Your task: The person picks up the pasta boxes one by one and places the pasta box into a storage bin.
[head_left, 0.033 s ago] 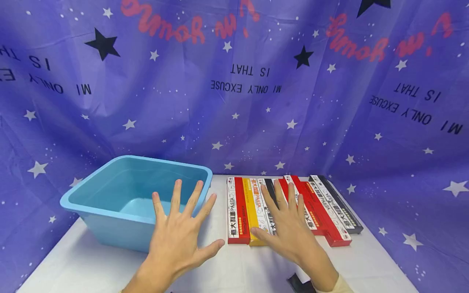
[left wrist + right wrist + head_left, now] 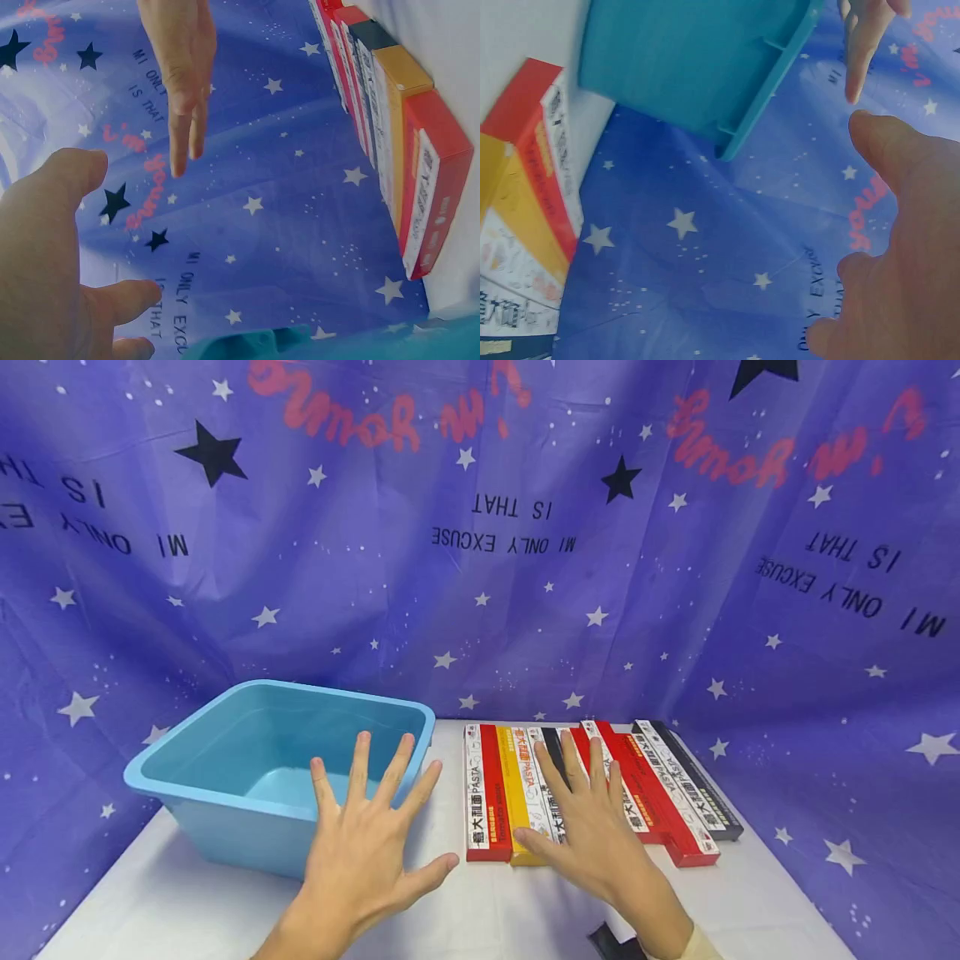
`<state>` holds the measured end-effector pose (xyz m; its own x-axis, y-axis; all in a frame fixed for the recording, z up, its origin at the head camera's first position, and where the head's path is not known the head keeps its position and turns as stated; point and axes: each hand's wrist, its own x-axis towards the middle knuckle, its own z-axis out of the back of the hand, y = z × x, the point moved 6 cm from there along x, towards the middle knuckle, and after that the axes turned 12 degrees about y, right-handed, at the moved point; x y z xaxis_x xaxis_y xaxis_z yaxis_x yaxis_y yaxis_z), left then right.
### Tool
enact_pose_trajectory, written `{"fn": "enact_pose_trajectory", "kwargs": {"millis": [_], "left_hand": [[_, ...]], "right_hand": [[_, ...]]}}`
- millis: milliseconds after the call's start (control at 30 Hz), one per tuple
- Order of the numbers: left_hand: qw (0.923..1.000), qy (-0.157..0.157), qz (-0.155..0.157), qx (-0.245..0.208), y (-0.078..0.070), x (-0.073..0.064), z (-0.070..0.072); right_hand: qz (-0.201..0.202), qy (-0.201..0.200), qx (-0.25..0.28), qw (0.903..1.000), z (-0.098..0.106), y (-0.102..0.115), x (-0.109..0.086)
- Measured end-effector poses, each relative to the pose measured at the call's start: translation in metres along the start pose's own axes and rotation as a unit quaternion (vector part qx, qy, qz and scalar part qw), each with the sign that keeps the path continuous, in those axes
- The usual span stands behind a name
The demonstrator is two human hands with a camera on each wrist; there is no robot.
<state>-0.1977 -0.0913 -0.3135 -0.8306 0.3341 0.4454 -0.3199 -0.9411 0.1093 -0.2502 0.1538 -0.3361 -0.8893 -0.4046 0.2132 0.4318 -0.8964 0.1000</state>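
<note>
My left hand (image 2: 360, 856), fingers spread wide and holding nothing, overlaps the right front of a blue plastic tub (image 2: 225, 831) in the head view. My right hand (image 2: 596, 835) is likewise spread, palm down, in front of a row of pasta boxes. At the left end of that row lies a red and white box (image 2: 491, 793), beside a yellow and white one (image 2: 517, 777). Further right are a red box (image 2: 675, 810) and a black and white box (image 2: 701, 785). In the right wrist view the tub wall (image 2: 682, 60) stands beyond the hand.
A white cloth (image 2: 465, 910) covers the table. A purple curtain (image 2: 375, 627) with stars and lettering hangs behind and at both sides. Near my right wrist a small black object (image 2: 615, 943) shows at the bottom edge.
</note>
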Motion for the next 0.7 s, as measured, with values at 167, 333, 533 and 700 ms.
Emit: {"fn": "enact_pose_trajectory", "kwargs": {"millis": [167, 333, 533, 700], "left_hand": [[0.9996, -0.018, 0.019, -0.012, 0.008, -0.011, 0.008], [0.9918, -0.060, 0.076, -0.084, 0.022, -0.033, 0.019], [0.9223, -0.231, 0.229, -0.209, 0.044, -0.075, 0.015], [0.8145, -0.237, 0.362, -0.387, 0.064, -0.090, -0.013]], "right_hand": [[0.000, 0.003, -0.001, 1.0000, -0.004, -0.014, 0.001], [-0.013, -0.004, 0.014, 0.9998, -0.001, -0.049, -0.003], [-0.037, -0.004, 0.149, 0.9881, -0.006, -0.110, -0.008], [-0.102, -0.009, 0.146, 0.9840, -0.020, -0.171, -0.007]]}}
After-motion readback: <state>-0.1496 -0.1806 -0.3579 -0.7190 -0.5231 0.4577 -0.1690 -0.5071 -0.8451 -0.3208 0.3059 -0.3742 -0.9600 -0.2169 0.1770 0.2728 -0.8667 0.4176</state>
